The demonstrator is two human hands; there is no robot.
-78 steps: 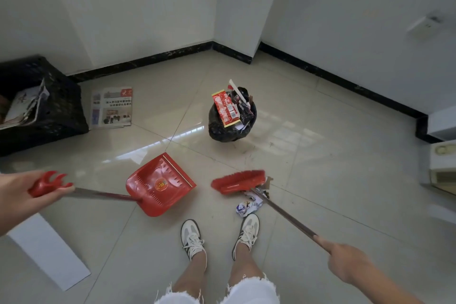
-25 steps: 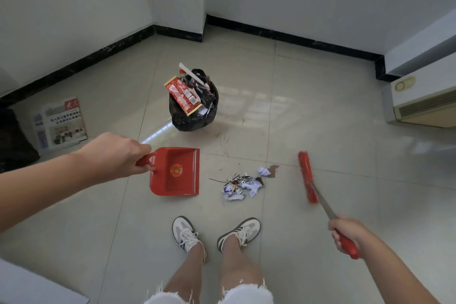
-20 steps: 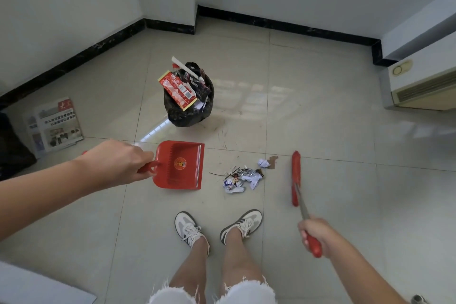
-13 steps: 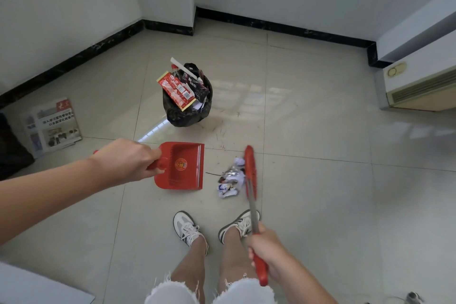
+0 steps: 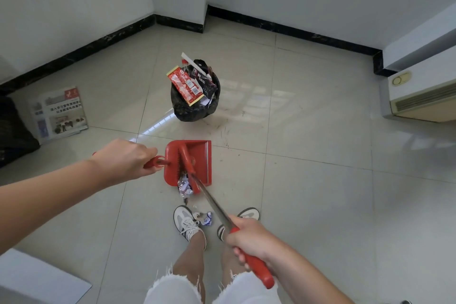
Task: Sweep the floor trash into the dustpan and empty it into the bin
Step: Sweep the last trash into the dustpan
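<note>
A red dustpan (image 5: 201, 158) lies flat on the tiled floor, mouth to the right. My left hand (image 5: 125, 159) grips its red handle. My right hand (image 5: 249, 237) grips the red handle of a broom whose red head (image 5: 188, 168) lies across the inside of the pan. Crumpled foil and paper trash (image 5: 184, 186) sits at the pan's near corner, partly on the floor. Another crumpled scrap (image 5: 206, 218) lies between my shoes. The bin (image 5: 191, 106), lined with a black bag and overfull with wrappers, stands just beyond the pan.
A newspaper (image 5: 59, 113) lies on the floor at the left beside a black object (image 5: 12, 131). A beige appliance (image 5: 424, 96) stands at the right wall. A white sheet (image 5: 37, 279) lies at the lower left. Black skirting (image 5: 283, 29) lines the walls.
The broom swept left, pushing the trash pile toward the dustpan, and its head now lies inside the pan. One scrap has ended up between my shoes. The dustpan stayed put.
</note>
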